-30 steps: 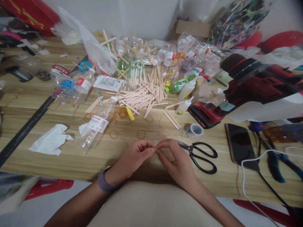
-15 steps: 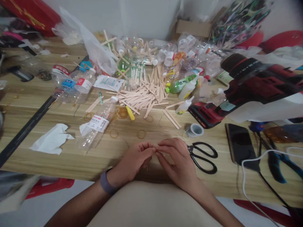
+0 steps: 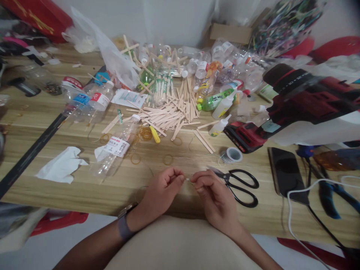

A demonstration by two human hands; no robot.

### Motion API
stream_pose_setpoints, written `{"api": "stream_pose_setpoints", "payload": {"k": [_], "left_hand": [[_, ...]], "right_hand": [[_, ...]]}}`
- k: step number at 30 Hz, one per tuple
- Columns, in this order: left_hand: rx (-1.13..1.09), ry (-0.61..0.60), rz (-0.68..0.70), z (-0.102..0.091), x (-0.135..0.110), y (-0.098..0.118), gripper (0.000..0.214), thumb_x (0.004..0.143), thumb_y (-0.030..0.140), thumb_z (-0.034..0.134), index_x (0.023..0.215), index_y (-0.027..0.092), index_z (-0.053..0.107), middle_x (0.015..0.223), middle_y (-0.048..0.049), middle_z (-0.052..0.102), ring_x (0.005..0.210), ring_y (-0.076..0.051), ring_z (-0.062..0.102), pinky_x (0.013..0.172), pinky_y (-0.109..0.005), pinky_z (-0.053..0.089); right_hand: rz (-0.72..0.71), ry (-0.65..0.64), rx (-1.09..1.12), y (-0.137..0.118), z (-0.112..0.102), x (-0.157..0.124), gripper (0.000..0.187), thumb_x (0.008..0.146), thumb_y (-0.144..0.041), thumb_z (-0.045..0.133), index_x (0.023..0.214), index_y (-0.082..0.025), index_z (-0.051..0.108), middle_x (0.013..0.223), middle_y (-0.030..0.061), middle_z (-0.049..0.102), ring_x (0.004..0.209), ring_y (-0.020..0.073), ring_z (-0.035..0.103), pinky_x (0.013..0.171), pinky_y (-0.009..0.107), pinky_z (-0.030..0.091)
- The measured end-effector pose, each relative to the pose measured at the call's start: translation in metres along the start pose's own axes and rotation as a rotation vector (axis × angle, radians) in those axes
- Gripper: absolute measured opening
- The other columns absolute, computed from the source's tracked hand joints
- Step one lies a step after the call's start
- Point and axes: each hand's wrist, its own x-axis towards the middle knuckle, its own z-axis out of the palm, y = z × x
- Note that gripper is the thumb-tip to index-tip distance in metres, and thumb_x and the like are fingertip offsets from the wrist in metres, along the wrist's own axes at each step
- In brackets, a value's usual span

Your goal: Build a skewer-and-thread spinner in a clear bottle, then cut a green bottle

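My left hand (image 3: 165, 191) is closed, thumb and forefinger pinching one end of a thin pale string (image 3: 188, 180). The other end is pinched by my right hand (image 3: 215, 197), so a short bit shows between my fingertips. It looks like thread, but it is too small to make out fully. Both hands are over the table's front edge. Black-handled scissors (image 3: 243, 187) lie just right of my right hand, their blades partly behind it. A spool of grey thread (image 3: 233, 155) stands beyond the scissors.
Wooden sticks (image 3: 168, 116) are heaped mid-table behind rubber bands (image 3: 168, 160). An empty plastic bottle (image 3: 116, 146) and crumpled tissue (image 3: 63, 165) lie left. To the right are a power drill (image 3: 303, 101), a phone (image 3: 288, 174), pliers (image 3: 329, 191) and a white cable (image 3: 291, 210).
My fingertips have moved slightly apart, showing the string between them. My right hand has turned and its fingers have curled in more. Things on the table have stayed put.
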Motion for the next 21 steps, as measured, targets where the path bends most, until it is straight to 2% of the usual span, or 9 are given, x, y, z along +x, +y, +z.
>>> {"api": "stream_pose_setpoints", "payload": {"k": [3,6,8,10,14,21], "left_hand": [[0.168,0.022,0.099,0.0,-0.003,0.0,0.021,0.091,0.032,0.046,0.085,0.018,0.061,0.066,0.0035,0.057,0.06,-0.012,0.051,0.058,-0.024,0.038],[0.367,0.04,0.223,0.0,-0.007,-0.002,0.022,0.094,0.026,0.043,0.096,0.019,0.064,0.085,-0.0018,0.071,0.079,-0.017,0.064,0.069,-0.027,0.044],[0.505,0.056,0.313,0.0,-0.01,-0.003,0.025,0.096,0.022,0.04,0.103,0.018,0.064,0.094,-0.0044,0.074,0.086,-0.019,0.068,0.073,-0.03,0.046],[0.627,0.072,0.392,-0.001,-0.012,-0.004,0.027,0.097,0.021,0.038,0.105,0.018,0.064,0.092,-0.0054,0.076,0.083,-0.021,0.069,0.07,-0.031,0.046],[0.77,0.134,0.513,-0.001,-0.015,-0.003,0.028,0.1,0.024,0.036,0.098,0.017,0.063,0.078,-0.0041,0.074,0.068,-0.02,0.068,0.058,-0.03,0.044],[0.817,0.12,0.684,-0.002,-0.023,0.0,0.031,0.103,0.026,0.032,0.093,0.019,0.061,0.07,-0.0003,0.072,0.06,-0.015,0.067,0.055,-0.026,0.044]], "right_hand": [[-0.014,-0.041,0.039,-0.001,0.0,-0.002,0.021,0.094,-0.004,0.045,0.092,-0.024,0.051,0.089,-0.0011,0.063,0.082,0.0128,0.058,0.078,0.027,0.044],[0.032,-0.028,0.04,-0.002,0.0,-0.003,0.021,0.095,-0.005,0.045,0.092,-0.024,0.052,0.085,-0.0015,0.061,0.08,0.0122,0.057,0.072,0.025,0.044],[0.06,-0.019,0.04,-0.003,0.0,-0.003,0.019,0.095,-0.007,0.046,0.091,-0.024,0.053,0.082,-0.0021,0.058,0.077,0.0117,0.056,0.069,0.024,0.043],[0.085,-0.011,0.065,-0.004,0.001,-0.003,0.018,0.096,-0.009,0.046,0.091,-0.025,0.054,0.081,-0.0024,0.057,0.075,0.0116,0.055,0.068,0.023,0.043],[0.169,0.024,0.175,-0.003,0.003,-0.004,0.015,0.098,-0.015,0.047,0.09,-0.025,0.055,0.082,-0.0022,0.057,0.076,0.0117,0.054,0.069,0.023,0.044],[0.364,0.149,0.417,-0.004,0.007,-0.002,0.014,0.099,-0.028,0.052,0.087,-0.024,0.056,0.073,-0.0041,0.056,0.064,0.0094,0.054,0.061,0.02,0.044]]}}
